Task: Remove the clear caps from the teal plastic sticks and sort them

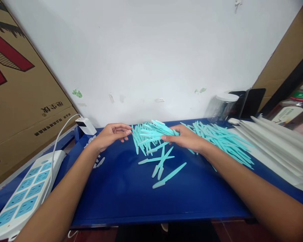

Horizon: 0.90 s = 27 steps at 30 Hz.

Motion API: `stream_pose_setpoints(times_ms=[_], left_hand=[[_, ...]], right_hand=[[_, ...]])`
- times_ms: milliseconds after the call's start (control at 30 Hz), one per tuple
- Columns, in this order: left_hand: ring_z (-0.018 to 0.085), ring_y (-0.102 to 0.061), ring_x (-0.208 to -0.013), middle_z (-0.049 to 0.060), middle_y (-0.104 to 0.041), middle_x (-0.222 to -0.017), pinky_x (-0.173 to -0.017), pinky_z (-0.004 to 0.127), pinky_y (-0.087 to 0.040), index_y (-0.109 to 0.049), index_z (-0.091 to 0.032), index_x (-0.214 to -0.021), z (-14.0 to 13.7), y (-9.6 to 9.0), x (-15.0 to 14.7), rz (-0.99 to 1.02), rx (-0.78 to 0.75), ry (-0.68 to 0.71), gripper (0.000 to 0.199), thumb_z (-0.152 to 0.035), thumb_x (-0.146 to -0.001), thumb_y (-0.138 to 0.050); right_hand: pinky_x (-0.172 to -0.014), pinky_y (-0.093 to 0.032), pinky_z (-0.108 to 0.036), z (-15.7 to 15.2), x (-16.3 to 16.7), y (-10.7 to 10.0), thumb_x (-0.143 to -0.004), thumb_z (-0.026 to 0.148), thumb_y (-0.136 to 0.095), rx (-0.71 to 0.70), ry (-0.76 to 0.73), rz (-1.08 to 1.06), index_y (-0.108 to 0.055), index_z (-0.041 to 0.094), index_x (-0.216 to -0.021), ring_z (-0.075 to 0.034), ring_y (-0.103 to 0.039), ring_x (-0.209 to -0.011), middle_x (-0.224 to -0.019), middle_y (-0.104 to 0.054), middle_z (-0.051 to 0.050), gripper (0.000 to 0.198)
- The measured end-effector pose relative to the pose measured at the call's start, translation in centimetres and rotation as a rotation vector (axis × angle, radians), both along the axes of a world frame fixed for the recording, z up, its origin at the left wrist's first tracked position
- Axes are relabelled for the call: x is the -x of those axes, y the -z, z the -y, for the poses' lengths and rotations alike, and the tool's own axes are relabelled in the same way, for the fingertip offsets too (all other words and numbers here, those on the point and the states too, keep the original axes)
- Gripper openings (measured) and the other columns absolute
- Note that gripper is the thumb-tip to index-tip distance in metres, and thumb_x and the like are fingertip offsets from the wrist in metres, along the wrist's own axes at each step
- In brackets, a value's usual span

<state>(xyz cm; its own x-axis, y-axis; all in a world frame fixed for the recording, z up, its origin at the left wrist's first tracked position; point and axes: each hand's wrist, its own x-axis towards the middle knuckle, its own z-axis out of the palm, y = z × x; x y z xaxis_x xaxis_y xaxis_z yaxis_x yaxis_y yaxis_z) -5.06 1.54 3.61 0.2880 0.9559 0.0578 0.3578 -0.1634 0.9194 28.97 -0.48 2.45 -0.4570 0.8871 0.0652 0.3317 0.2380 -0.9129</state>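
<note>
At the far left of the frame, a printed cardboard box (pixel 27 87) leans behind a white power strip (pixel 46 169) with blue socket faces. Right of the strip, a small white plug-in block (pixel 87 125) stands at the back edge of the blue worktop (pixel 116 198), and some small pale pieces (pixel 99 162) lie below it, partly covered by the left arm. Left of centre, the left hand (pixel 113 136) has its fingers curled and thumb near the index finger, beside the tips of the turquoise sticks; whether it pinches one, I cannot tell. At centre, a loose pile of turquoise knife-shaped sticks (pixel 138 139) lies against the wall side, with several scattered singly below, some crossing. Apart from the left, the right hand (pixel 185 137) is clamped around a bundle of the same sticks (pixel 159 129), tips pointing left above the pile. Right of centre, a larger pile of sticks (pixel 219 137) spreads beside white layered sheets (pixel 275 151), below a clear white-lidded jar (pixel 221 109). A bottle (pixel 290 111) stands at the far right
</note>
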Motion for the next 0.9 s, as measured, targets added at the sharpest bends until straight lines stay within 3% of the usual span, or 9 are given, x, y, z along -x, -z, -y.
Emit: stream_pose_setpoints(times_ms=[100, 200, 333, 533, 733, 900], left_hand=[[0.020, -0.069, -0.076, 0.013, -0.077, -0.099, -0.065, 0.031, -0.055, -0.078, -0.018, -0.110, -0.1, -0.3, 0.2, -0.045, -0.028, -0.002, 0.047, -0.051, -0.076, -0.084], [0.018, -0.063, -0.064, 0.006, -0.071, -0.077, -0.059, 0.028, -0.050, -0.080, -0.020, -0.097, -0.1, -1.0, 1.5, -0.247, -0.029, 0.024, 0.042, -0.054, -0.073, -0.084], [0.014, -0.047, -0.050, -0.002, -0.052, -0.055, -0.049, 0.025, -0.037, -0.080, -0.023, -0.080, 0.1, -1.8, 5.1, -0.626, 0.213, 0.202, 0.040, -0.053, -0.055, -0.091], [0.021, -0.058, -0.060, 0.002, -0.064, -0.066, -0.053, 0.027, -0.042, -0.080, -0.023, -0.070, 0.6, -1.7, 9.0, -0.807, 0.338, -0.006, 0.044, -0.046, -0.035, -0.096], [0.021, -0.056, -0.056, 0.008, -0.072, -0.066, -0.046, 0.026, -0.036, -0.078, -0.020, -0.064, 0.9, -1.3, 7.4, -0.836, 0.516, 0.048, 0.034, -0.041, -0.041, -0.092], [0.018, -0.056, -0.056, 0.005, -0.067, -0.063, -0.050, 0.026, -0.045, -0.074, -0.020, -0.065, 0.9, -1.6, 5.9, -0.660, 0.365, 0.105, 0.037, -0.053, -0.059, -0.089]], right_hand=[[-0.067, -0.035, -0.031, -0.1, -0.1, -0.1, -0.080, 0.056, -0.076, -0.027, -0.019, 0.007, -0.075, 0.019, -0.080, -0.018, -0.054, -0.075, -0.080, -0.067, -0.003, 0.038], [-0.068, -0.035, -0.031, 0.0, -0.2, -0.2, -0.080, 0.056, -0.076, -0.013, -0.039, 0.009, -0.076, 0.019, -0.082, -0.020, -0.057, -0.078, -0.082, -0.069, -0.003, 0.037], [-0.065, -0.035, -0.030, 0.0, -0.3, -0.2, -0.080, 0.055, -0.077, 0.000, -0.042, 0.004, -0.074, 0.019, -0.082, -0.019, -0.059, -0.074, -0.077, -0.070, -0.003, 0.036], [-0.070, -0.040, -0.032, -0.1, -0.3, 0.2, -0.083, 0.054, -0.075, 0.011, -0.054, -0.023, -0.072, 0.019, -0.083, -0.017, -0.054, -0.061, -0.057, -0.059, 0.002, 0.035], [-0.066, -0.038, -0.031, 0.1, -0.1, -0.2, -0.082, 0.055, -0.076, 0.039, -0.005, -0.047, -0.070, 0.017, -0.082, -0.014, -0.050, -0.054, -0.053, -0.055, 0.003, 0.037], [-0.057, -0.031, -0.029, -0.2, -0.2, -0.1, -0.079, 0.056, -0.078, 0.061, 0.029, -0.072, -0.070, 0.017, -0.081, -0.014, -0.049, -0.055, -0.056, -0.056, 0.002, 0.040]])
